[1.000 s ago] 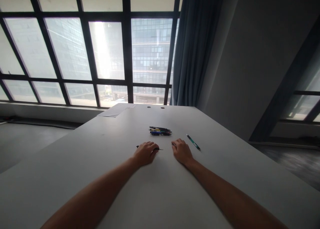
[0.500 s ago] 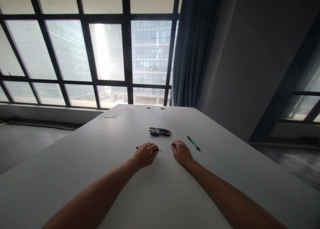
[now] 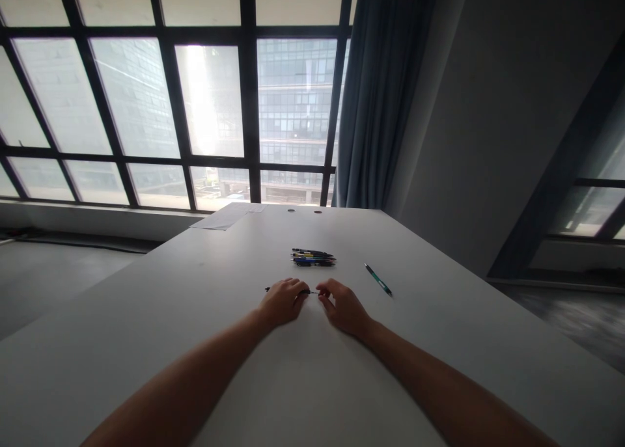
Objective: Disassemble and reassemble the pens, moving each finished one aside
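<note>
On the white table (image 3: 205, 343), my left hand (image 3: 284, 300) rests over a thin black pen (image 3: 267, 289), whose ends stick out on both sides of the fingers. My right hand (image 3: 342, 306) lies just to the right, its fingertips at the pen's tip; whether they pinch it is too small to tell. A small pile of several pens (image 3: 313, 257) lies a little beyond both hands. A single green pen (image 3: 377, 279) lies apart to the right of my right hand.
A sheet of paper (image 3: 225, 216) lies at the table's far left edge, near two small cable holes (image 3: 303, 211). Behind the table are a large grid window and a blue curtain (image 3: 381, 95). A grey wall stands to the right.
My right hand has slid left along the table until its fingertips reach the black pen's tip. My left hand has stayed where it was.
</note>
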Tool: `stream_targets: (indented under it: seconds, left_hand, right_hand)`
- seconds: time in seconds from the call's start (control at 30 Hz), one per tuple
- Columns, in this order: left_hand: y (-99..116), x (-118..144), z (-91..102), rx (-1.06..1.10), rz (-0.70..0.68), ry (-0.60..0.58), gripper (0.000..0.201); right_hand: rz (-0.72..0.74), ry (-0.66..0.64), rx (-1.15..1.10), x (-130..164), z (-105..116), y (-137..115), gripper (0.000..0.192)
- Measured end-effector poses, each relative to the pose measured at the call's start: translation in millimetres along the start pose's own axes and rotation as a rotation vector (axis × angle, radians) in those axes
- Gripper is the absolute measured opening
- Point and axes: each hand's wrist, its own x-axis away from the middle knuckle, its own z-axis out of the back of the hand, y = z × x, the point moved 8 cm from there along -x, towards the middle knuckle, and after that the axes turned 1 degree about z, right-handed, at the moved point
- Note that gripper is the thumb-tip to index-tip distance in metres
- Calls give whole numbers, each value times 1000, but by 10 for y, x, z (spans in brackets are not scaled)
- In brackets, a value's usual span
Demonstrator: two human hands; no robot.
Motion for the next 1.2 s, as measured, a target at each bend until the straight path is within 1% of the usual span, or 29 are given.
stream_targets:
  seconds: [0.2, 0.47, 0.63, 0.77, 1.0, 1.2]
  left_hand:
    - [10, -4, 1, 7, -8, 0, 22]
    - [38, -3, 13, 17, -28, 2, 21]
    - [68, 8, 3, 59, -75, -5, 23]
    - [39, 16, -26, 96, -78, 3, 24]
    - [15, 17, -51, 141, -75, 5, 24]
    - [31, 15, -52, 144, -80, 2, 22]
  right_hand:
    - [23, 23, -2, -9, 9, -17, 17]
    - [16, 39, 6, -11, 24, -43, 14]
    - [125, 39, -30, -6, 52, -173, 10]
    - [192, 56, -60, 6, 77, -231, 12]
    - [186, 111, -85, 9, 86, -182, 11]
    - [188, 139, -41, 5, 135, -234, 10]
